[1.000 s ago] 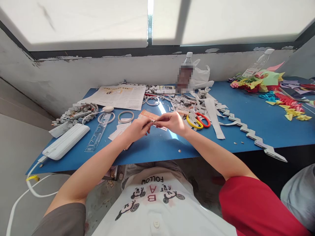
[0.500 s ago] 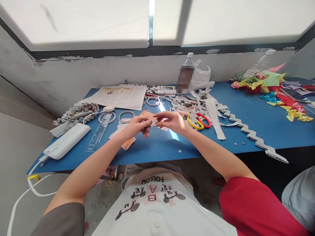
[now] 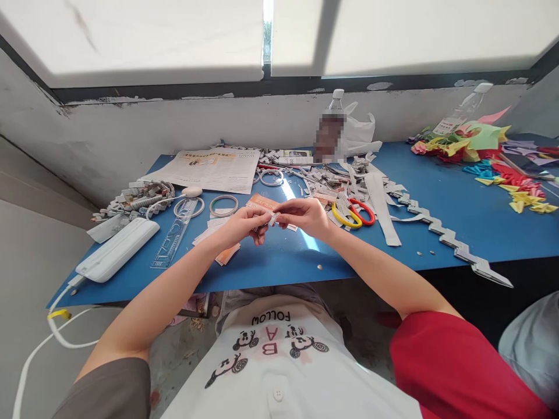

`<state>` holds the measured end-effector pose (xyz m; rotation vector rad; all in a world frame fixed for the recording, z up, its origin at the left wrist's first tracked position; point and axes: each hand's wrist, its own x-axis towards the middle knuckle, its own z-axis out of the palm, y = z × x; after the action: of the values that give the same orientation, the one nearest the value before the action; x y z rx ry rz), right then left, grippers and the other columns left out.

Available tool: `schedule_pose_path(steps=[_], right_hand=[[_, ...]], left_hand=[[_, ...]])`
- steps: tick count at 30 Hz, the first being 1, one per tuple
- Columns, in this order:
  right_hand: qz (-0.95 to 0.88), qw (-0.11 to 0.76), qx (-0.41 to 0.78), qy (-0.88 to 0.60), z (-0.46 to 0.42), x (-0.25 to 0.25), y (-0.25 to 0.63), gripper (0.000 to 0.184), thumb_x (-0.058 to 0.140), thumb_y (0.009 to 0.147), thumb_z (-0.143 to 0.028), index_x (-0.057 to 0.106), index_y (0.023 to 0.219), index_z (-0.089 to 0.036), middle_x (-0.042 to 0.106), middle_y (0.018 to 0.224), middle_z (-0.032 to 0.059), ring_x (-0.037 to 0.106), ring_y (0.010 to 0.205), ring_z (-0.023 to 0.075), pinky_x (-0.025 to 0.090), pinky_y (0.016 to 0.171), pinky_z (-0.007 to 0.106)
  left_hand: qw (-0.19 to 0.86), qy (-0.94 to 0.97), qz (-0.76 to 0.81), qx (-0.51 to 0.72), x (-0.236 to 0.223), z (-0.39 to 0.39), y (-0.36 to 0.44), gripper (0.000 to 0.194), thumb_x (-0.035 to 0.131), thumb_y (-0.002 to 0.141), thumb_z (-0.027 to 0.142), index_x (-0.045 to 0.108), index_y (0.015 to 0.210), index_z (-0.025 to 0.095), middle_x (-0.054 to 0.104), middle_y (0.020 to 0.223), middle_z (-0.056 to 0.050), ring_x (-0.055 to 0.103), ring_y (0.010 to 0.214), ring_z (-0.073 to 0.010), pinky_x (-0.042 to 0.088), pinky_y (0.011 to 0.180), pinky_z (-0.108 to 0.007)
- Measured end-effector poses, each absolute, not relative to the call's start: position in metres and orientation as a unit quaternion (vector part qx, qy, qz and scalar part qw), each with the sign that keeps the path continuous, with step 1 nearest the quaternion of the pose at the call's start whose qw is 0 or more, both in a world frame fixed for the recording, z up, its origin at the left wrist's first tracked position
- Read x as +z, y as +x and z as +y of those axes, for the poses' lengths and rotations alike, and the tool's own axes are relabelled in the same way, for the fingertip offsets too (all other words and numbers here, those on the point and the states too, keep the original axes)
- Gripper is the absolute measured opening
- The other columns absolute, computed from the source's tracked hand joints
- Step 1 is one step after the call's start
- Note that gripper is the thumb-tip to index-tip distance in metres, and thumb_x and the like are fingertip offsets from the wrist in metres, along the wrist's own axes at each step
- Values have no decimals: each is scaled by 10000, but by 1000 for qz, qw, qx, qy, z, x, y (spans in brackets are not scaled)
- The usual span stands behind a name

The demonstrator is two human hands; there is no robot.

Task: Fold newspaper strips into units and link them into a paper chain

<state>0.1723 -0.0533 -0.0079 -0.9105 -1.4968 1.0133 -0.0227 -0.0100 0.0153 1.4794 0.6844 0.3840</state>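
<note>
Between my two hands is a small folded paper strip (image 3: 273, 219), whitish and mostly covered by fingers. My left hand (image 3: 247, 226) pinches its left side with thumb and forefinger. From the other side, the thumb and fingers of my right hand (image 3: 305, 216) close on it. Just behind the hands lies an orange-and-white printed paper piece (image 3: 261, 202). Cut paper strips (image 3: 227, 255) lie partly under my left forearm. Scissors (image 3: 353, 213) with red and yellow handles rest to the right of my right hand.
A zigzag folded-paper chain (image 3: 448, 235) runs to the table's right front edge. At left are a white power bank (image 3: 117, 250), a clear ruler (image 3: 172, 238) and a folded-paper coil (image 3: 135, 201). Newspaper (image 3: 209, 170), a paper-scrap heap (image 3: 325, 180) and a bottle (image 3: 331, 131) stand behind.
The paper strip first hid between my fingertips, then showed its pale face tilted in my left hand. Now my right fingers have closed on its right end.
</note>
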Motion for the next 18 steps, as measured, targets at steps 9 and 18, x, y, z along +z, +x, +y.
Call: schedule_pose_path(steps=[9, 18], right_hand=[[-708, 468, 389, -359, -58, 1, 183, 320, 778, 683, -399, 756, 885, -151, 749, 769, 67, 711, 664, 188, 614, 628, 315], [-707, 468, 352, -396, -58, -3, 179, 266, 742, 715, -364, 752, 855, -138, 741, 749, 68, 686, 641, 170, 585, 595, 286]], left_hand=[[676, 668, 276, 143, 18, -10, -25, 358, 681, 773, 490, 566, 707, 158, 457, 541, 44, 554, 459, -94, 449, 417, -201], [611, 726, 297, 112, 26, -15, -27, 293, 721, 757, 409, 640, 883, 158, 559, 548, 35, 582, 472, -105, 493, 452, -210]])
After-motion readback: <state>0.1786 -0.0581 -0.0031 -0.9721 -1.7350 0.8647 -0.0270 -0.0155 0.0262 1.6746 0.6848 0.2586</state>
